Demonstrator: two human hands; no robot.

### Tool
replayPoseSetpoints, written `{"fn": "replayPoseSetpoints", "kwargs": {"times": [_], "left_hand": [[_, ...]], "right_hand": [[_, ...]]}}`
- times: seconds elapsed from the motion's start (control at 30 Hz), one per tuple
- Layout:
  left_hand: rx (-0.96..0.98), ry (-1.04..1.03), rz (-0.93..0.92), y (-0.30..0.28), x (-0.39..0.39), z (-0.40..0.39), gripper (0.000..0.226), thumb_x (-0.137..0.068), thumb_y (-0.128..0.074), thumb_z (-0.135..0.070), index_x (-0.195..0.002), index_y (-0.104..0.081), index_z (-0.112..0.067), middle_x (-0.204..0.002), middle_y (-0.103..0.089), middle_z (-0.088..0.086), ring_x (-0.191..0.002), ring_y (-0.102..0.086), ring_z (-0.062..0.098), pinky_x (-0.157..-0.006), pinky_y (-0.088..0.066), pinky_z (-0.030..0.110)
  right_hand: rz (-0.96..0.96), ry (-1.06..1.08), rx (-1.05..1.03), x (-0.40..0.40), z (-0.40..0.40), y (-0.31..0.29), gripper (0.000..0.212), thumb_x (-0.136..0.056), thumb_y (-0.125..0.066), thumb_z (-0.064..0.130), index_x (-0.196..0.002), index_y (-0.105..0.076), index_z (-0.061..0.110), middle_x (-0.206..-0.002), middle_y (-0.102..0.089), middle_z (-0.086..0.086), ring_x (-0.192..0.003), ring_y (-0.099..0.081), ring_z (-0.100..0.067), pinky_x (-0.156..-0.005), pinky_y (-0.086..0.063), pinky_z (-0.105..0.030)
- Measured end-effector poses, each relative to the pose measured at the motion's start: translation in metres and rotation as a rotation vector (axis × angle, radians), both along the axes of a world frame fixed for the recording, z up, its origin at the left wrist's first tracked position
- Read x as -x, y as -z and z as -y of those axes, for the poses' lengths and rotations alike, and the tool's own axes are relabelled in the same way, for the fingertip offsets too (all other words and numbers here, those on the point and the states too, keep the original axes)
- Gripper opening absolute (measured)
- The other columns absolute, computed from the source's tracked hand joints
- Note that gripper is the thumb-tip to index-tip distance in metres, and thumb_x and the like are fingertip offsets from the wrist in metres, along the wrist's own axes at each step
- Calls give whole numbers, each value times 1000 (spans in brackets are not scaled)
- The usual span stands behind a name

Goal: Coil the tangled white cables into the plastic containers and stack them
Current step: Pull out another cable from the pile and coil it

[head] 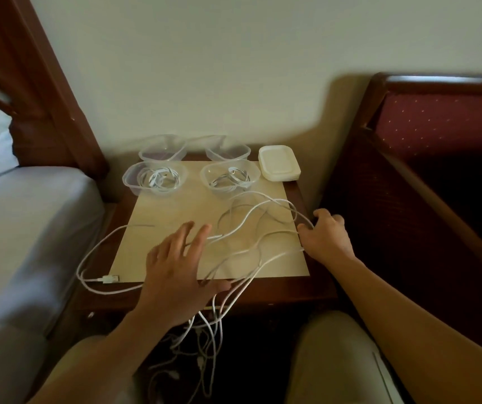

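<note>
**Sorting loose white cable beside two filled containers**

Judging from the thin, limp loops, I expect the tangled white cables [251,225] to be light and very soft. They should slide easily on the cream mat [175,205] and catch on each other if I pull fast. They lie over the centre and right of the mat, and several strands hang off the near table edge into the dark lower middle of the frame. I think the best place to take hold is near a plug end, for example the connector [110,279] at the lower left of the mat.

My right hand [328,233], at the right edge of the mat, has its fingers curled around one strand. My left hand [180,268] is spread flat, fingers straight, above the cables at the centre, gripping nothing.

Toward the upper middle, two plastic containers [154,177] [230,177] already hold coils; two empty containers [162,148] [228,147] stand behind, next to a stack of lids [279,163].
</note>
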State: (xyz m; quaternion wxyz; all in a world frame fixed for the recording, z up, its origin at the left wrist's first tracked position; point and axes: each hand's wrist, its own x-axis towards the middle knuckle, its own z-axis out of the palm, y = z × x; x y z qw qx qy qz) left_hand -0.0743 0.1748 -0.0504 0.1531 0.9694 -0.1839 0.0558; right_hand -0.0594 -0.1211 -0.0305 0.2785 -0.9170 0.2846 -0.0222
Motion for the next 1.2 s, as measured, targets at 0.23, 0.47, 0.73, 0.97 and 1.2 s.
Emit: {"fn": "replayPoseSetpoints", "kwargs": {"times": [0.23, 0.47, 0.73, 0.97, 1.2], "left_hand": [[138, 88, -226, -3, -7, -5, 80, -88, -63, -64, -154, -28, -35, -138, -51, -17, -116, -57, 9, -94, -51, 37], [155, 8, -283, -11, -11, -3, 16, -93, -65, -46, -95, -65, -30, -88, -67, -12, -79, -63, 10, -74, -56, 37], [103, -12, -46, 17, 30, 9, 61, -92, -63, -43, -146, -42, -24, -136, -53, 2, -117, -54, 25, -96, -47, 42], [109, -115, -5, 33, 69, 34, 78, -89, -60, -47, -152, -17, -35, -161, -20, -2, -148, -21, 25, -117, -21, 50], [-149, 45, 65, 45, 59, 44, 65, -91, -64, -50, -146, -35, -28, -129, -48, 1, -116, -49, 25, -96, -41, 40]], "right_hand": [[247, -435, 203, 36, -56, -7, 44, -94, -57, 29, -138, -51, 23, -138, -44, -5, -118, -56, -28, -96, -50, -43], [11, -715, 48, 44, -72, 21, 37, -97, -57, 29, -133, -58, 23, -135, -48, 3, -102, -59, -17, -88, -48, -30], [57, -1023, 227, 68, -41, 26, 45, -80, -67, 11, -124, -66, 21, -135, -47, -1, -119, -50, -19, -93, -52, -35], [-107, -464, 423, 86, -35, 11, 66, -80, -73, 62, -123, -50, 18, -122, -51, -4, -104, -60, -25, -81, -56, -37], [-195, -253, 26, 88, -47, 15, 28, -95, -69, 29, -106, -55, 8, -98, -60, -9, -82, -62, -23, -59, -50, -34]]}}
